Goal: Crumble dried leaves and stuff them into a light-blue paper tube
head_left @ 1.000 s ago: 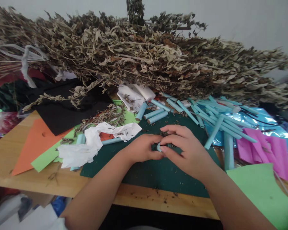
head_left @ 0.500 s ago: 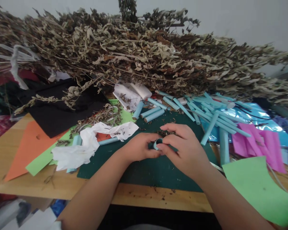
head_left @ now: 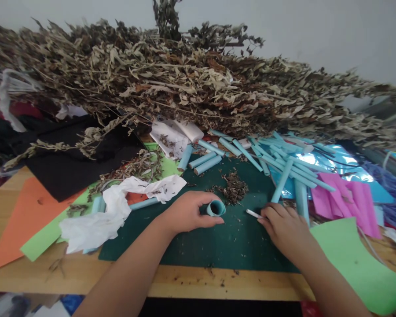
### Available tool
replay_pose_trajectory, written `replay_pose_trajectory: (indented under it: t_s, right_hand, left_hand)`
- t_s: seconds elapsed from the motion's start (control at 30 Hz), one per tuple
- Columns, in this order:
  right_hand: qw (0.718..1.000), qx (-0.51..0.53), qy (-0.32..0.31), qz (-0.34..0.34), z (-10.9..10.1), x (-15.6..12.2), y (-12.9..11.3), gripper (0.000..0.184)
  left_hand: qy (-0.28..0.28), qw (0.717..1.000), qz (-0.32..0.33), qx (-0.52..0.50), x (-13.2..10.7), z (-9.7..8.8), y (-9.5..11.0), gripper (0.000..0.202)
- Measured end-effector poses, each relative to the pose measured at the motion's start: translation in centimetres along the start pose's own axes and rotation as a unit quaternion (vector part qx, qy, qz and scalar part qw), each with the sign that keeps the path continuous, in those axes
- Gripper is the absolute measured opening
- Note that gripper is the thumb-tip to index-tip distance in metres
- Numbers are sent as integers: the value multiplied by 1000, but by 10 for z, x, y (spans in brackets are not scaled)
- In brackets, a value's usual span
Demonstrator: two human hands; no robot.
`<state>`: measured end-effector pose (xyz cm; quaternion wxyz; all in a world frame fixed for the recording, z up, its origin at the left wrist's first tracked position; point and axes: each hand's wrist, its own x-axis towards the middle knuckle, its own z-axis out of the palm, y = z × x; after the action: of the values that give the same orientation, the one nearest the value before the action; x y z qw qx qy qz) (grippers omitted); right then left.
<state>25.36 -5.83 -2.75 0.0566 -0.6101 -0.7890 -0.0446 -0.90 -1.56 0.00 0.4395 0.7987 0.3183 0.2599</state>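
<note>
My left hand (head_left: pixel 190 213) is closed round a rolled blue paper tube (head_left: pixel 215 208), whose open end faces up toward me. In my right hand (head_left: pixel 285 226), the fingers pinch a thin white stick (head_left: pixel 253 214) low over the green cutting mat (head_left: pixel 224 246); its far part is hidden under the hand. Between and beyond the hands lies a small heap of crumbled dried leaves (head_left: pixel 233 188). Just past my right hand, a blue paper tube (head_left: pixel 283 180) leans out from a pile of similar ones.
Bundled dried plants (head_left: pixel 185 83) line the back. Left are crumpled white tissue (head_left: pixel 89 226), black cloth (head_left: pixel 62 163) and orange paper (head_left: pixel 26 220). Several filled blue tubes (head_left: pixel 207 165) lie on the mat's far edge. Pink paper (head_left: pixel 350 202) and green paper (head_left: pixel 359 264) lie right.
My right hand has left the tube's mouth and moved right, where it now grips the white stick. My left hand still holds the tube. The leaf heap is now uncovered; the view has shifted slightly.
</note>
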Motion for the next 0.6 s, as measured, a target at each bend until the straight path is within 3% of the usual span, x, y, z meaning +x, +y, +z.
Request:
replay_pose_trajectory:
  t_s: [0.07, 0.1, 0.13, 0.17, 0.23, 0.27, 0.3, 0.33, 0.4, 0.47, 0.6]
  right_hand:
    - [983, 174, 32, 38, -6, 7, -6, 10]
    - [951, 293, 77, 63, -15, 14, -11, 8]
    - [900, 406, 130, 87, -27, 21, -18, 7]
    - [802, 549, 214, 96, -41, 30, -25, 4]
    - [719, 631, 285, 65, -73, 46, -45, 6]
    - [629, 724, 281, 31, -88, 54, -57, 1]
    - [569, 785, 244, -13, -101, 61, -68, 3]
    - [543, 815, 198, -40, -110, 67, -79, 12]
    - [533, 837, 80, -91, -118, 75, -99, 42]
    - [544, 831, -8, -116, -113, 81, -112, 54]
    - [553, 826, -34, -102, -90, 85, -122, 48]
  left_hand:
    - [-5, 1000, 1, 4, 1, -1, -1, 23]
    - [-10, 1000, 2, 7, 2, -2, -1, 23]
    - [-15, 1000, 3, 10, 2, -3, -2, 24]
    - [-18, 1000, 5, 13, 3, -3, -2, 24]
    - [-20, 1000, 10, 20, 3, -4, -2, 25]
    - [-19, 999, 12, 23, 4, -4, -2, 25]
    - [-18, 999, 12, 27, 3, -4, -2, 26]
    - [-17, 999, 12, 31, 3, -4, -2, 27]
    - [-14, 999, 11, 40, 3, -3, -2, 29]
    - [-8, 999, 17, 43, 2, -3, -3, 32]
    - [9, 998, 41, 36, 0, -1, -5, 36]
